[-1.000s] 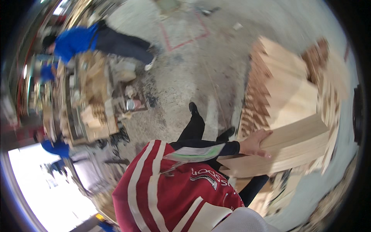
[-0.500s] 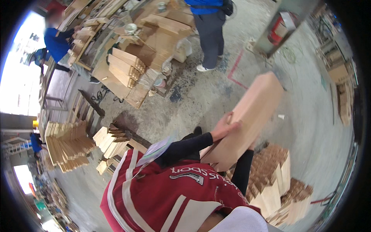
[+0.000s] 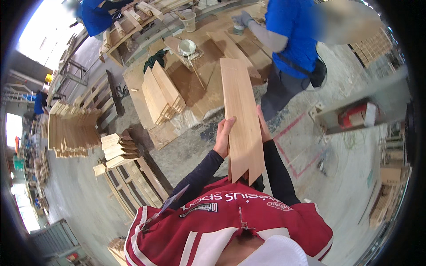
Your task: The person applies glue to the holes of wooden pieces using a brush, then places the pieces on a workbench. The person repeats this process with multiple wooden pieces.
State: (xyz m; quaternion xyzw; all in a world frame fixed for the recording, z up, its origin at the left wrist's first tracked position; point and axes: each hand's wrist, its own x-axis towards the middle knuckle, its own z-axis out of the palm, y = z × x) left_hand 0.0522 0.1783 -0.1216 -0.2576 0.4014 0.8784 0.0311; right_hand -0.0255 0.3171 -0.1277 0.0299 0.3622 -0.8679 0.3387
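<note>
Between my two hands I carry a stack of long wooden boards, light in colour, with pointed, notched ends towards me. My left hand grips the stack's left edge, its thumb on the top face. Along the right edge my right hand holds the stack; most of its fingers are hidden. Beyond the far end lies the worktable, bearing another stack of pointed boards at its left side and a single long board further back.
A white paint-smeared bowl and a clear plastic bucket are on the worktable. A co-worker in blue stands at its right side. A pallet with cut boards stands at left. A steel post carries a red extinguisher.
I have turned left towards the worktable, carrying the boards from the right to the middle. The stack now points away from me. The floor piles at right have left the view.
</note>
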